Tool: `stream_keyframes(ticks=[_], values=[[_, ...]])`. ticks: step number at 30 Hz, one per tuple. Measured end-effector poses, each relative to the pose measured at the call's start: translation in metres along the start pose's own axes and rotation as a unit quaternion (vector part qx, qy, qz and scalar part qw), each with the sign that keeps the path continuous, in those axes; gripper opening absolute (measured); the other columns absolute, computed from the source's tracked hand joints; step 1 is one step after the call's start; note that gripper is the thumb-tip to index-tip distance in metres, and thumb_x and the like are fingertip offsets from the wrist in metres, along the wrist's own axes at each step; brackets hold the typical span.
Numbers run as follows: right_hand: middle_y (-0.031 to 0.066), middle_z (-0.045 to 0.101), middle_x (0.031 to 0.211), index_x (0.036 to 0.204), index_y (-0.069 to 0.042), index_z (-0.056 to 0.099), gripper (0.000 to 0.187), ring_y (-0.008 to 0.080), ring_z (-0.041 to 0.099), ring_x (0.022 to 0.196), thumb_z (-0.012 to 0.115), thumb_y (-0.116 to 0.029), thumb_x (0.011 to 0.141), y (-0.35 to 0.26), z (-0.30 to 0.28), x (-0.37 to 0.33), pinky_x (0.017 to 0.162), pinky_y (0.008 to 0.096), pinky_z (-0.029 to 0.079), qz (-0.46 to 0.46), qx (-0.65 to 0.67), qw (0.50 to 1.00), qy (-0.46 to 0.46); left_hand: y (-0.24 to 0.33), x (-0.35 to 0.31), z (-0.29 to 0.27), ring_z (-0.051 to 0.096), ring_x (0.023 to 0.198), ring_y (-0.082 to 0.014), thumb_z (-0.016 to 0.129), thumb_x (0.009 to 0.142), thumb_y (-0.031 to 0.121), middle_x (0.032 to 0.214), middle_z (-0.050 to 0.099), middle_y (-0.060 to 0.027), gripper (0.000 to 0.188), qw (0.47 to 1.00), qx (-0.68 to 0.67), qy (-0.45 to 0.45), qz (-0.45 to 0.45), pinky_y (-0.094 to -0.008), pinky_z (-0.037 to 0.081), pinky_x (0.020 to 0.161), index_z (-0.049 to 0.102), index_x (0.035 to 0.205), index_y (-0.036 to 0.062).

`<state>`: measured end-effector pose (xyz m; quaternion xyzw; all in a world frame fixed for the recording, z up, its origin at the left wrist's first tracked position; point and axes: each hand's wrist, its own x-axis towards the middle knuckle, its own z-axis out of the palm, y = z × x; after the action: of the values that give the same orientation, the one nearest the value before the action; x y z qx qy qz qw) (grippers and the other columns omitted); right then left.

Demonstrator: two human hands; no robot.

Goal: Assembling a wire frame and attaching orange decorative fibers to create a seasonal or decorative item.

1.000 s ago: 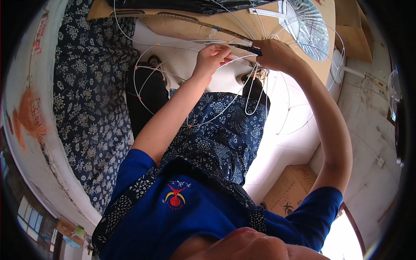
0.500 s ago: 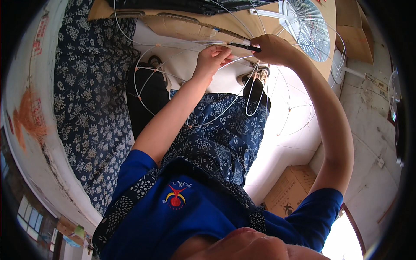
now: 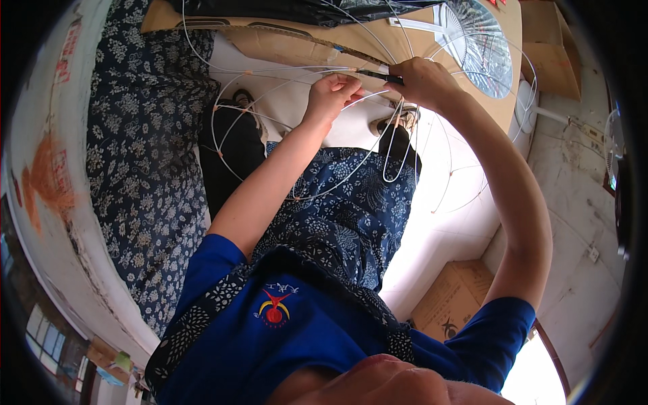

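A large open frame of thin white wire [image 3: 337, 187], bound at its crossings with small tan joints, spreads over my lap and up to the table edge. My right hand [image 3: 426, 82] grips a slim black tool [image 3: 379, 75], its thin tip pointing left and meeting a joint of the frame. Just left of it, my left hand [image 3: 331, 101] is closed in a pinch on a wire of the frame, beside and below that joint. Narrow wire loops [image 3: 391, 179] hang below my right hand. What kind of tool it is, I cannot tell.
Ahead is a cardboard-topped table [image 3: 496, 108] bearing black plastic sheeting [image 3: 290, 9] and a pale folding fan [image 3: 480, 50]. Cardboard boxes stand at the far right [image 3: 550, 57] and lower right [image 3: 451, 293]. Blue floral cloth [image 3: 135, 169] hangs on the left.
My right hand has shifted slightly left and the tool's handle tilts a little more. The tip stays at the joint. My left hand keeps its pinch.
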<state>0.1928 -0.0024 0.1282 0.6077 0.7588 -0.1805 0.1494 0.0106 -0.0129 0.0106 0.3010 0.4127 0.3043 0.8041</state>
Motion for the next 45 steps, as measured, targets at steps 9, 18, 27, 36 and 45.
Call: stream_keyframes(ticks=[9,18,27,36,45], values=[[0.0173,0.065,0.091,0.108,-0.004,0.059,0.036,0.0333,0.063,0.087,0.064,-0.027,0.082,-0.033,-0.041,-0.041,0.077,0.0421,0.047,0.053,0.135,0.988,-0.06,0.056,-0.128,-0.022,0.057,0.071,-0.0092,0.057,0.09,0.011,0.075,0.061,-0.0033,0.009,0.915,0.321,0.06,0.237,-0.0236,0.046,0.065,0.059,0.092,0.0021],[0.0108,0.065,0.094,0.117,0.005,0.054,0.037,0.0146,0.06,0.09,0.052,-0.021,0.091,-0.249,-0.096,-0.025,0.081,0.0254,0.045,-0.158,0.574,0.796,-0.111,0.087,-0.32,-0.155,0.059,0.09,-0.0275,0.061,0.085,0.018,0.106,0.059,-0.0105,0.022,0.791,0.57,0.147,0.164,-0.0389,0.047,0.076,0.06,0.104,0.0061],[0.0179,0.064,0.1,0.108,0.004,0.053,0.038,0.023,0.065,0.084,0.051,-0.03,0.092,-0.5,-0.169,0.075,0.078,0.0303,0.051,-0.236,0.641,0.688,-0.246,0.201,-0.489,-0.213,0.063,0.081,-0.0269,0.064,0.082,0.022,0.098,0.064,-0.0103,0.025,0.764,0.514,0.347,0.181,-0.0369,0.049,0.073,0.063,0.1,0.0051],[0.0258,0.062,0.104,0.109,-0.003,0.049,0.028,0.0316,0.062,0.098,0.048,-0.026,0.093,-0.553,-0.211,0.151,0.086,0.0398,0.052,-0.175,0.708,0.659,-0.182,0.246,-0.53,-0.407,0.057,0.084,-0.0269,0.066,0.08,0.015,0.096,0.058,-0.0101,0.018,0.568,0.571,0.5,0.317,-0.0349,0.046,0.075,0.06,0.096,0.009],[0.0153,0.062,0.109,0.123,-0.014,0.052,0.048,0.0362,0.06,0.098,0.041,-0.048,0.091,-0.523,-0.257,0.234,0.083,0.0488,0.046,-0.156,-0.031,0.93,0.332,0.246,-0.514,-0.399,0.052,0.081,-0.0253,0.063,0.08,0.012,0.088,0.054,-0.0059,0.011,0.541,0.597,0.494,0.326,-0.0348,0.039,0.075,0.053,0.083,0.0077]])
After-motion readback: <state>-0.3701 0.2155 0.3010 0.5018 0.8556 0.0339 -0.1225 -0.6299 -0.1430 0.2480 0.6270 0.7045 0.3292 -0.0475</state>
